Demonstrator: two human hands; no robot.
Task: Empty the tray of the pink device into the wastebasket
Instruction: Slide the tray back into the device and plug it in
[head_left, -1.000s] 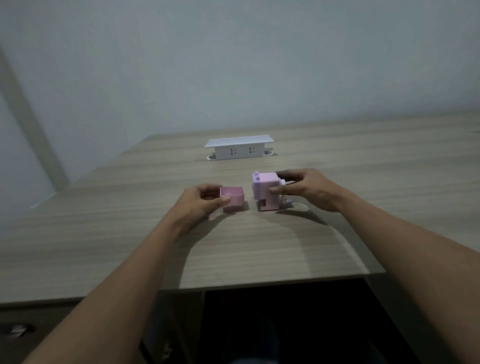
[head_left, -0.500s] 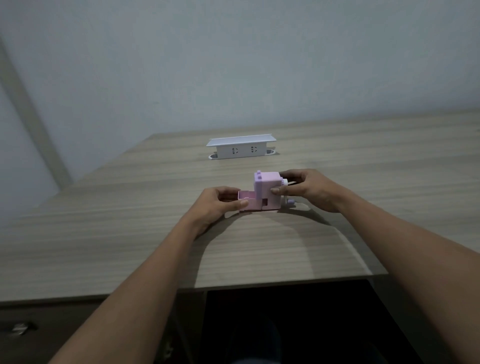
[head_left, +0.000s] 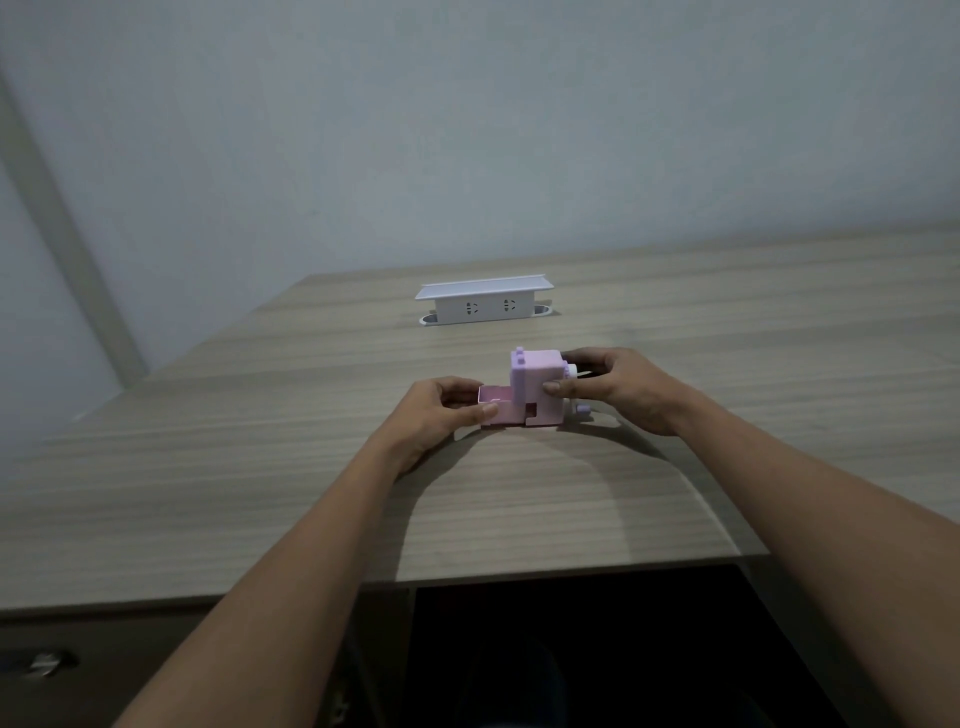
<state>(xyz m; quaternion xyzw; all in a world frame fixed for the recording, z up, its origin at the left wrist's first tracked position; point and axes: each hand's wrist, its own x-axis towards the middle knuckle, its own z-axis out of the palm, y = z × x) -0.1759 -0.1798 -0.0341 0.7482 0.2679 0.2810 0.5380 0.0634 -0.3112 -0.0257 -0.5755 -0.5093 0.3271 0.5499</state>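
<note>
A small pink device (head_left: 537, 376), a box with a crank on its right side, stands on the wooden desk (head_left: 311, 467). My right hand (head_left: 618, 387) grips its body from the right. Its pink tray (head_left: 496, 408) sticks out of the device's left side, partly inside the slot. My left hand (head_left: 441, 410) pinches the tray's outer end between thumb and fingers. I cannot see what the tray holds. No wastebasket is in view.
A white power socket box (head_left: 483, 306) with a raised lid stands on the desk behind the device. The desk's front edge runs just below my forearms, with a dark gap under it. A drawer handle (head_left: 44, 662) shows at the lower left.
A second ago the tray was apart from the device, held to its left. My left hand has moved it right, and it now sits partly in the device's slot. My right hand stayed put.
</note>
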